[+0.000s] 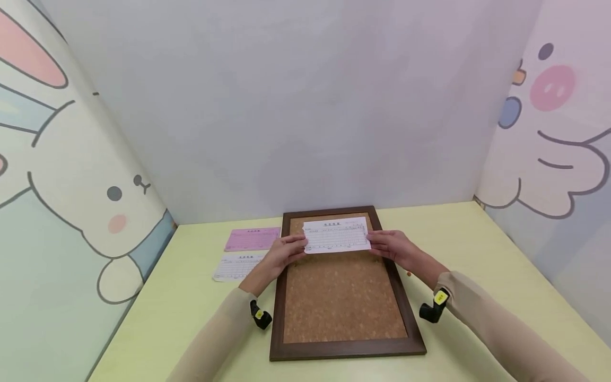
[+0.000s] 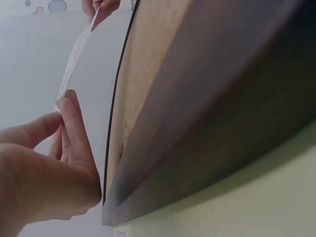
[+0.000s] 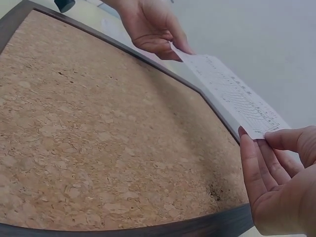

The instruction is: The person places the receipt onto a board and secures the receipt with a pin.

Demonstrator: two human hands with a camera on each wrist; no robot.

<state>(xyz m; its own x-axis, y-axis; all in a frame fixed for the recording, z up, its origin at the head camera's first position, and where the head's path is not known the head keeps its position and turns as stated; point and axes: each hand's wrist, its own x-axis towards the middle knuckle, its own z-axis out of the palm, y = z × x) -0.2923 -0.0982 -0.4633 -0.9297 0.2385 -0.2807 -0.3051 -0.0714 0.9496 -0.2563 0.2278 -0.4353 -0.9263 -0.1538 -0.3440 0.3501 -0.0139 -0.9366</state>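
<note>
Prob. at positioning step: holds white printed form (image 1: pixel 336 235) above & apart from far half of framed cork board (image 1: pixel 343 305), pinching one short end w/ L hand (image 1: pixel 285 251), other w/ R hand (image 1: pixel 393 245). Points heading toward board's far end, long axis crosswise to board's length. Next likely calls for squaring to board, then lowering flat.

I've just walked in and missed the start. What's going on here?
The person's left hand and right hand each pinch one end of a white printed slip. It is held above the far part of a framed corkboard. A pink slip and another white slip lie on the table, left of the board.
</note>
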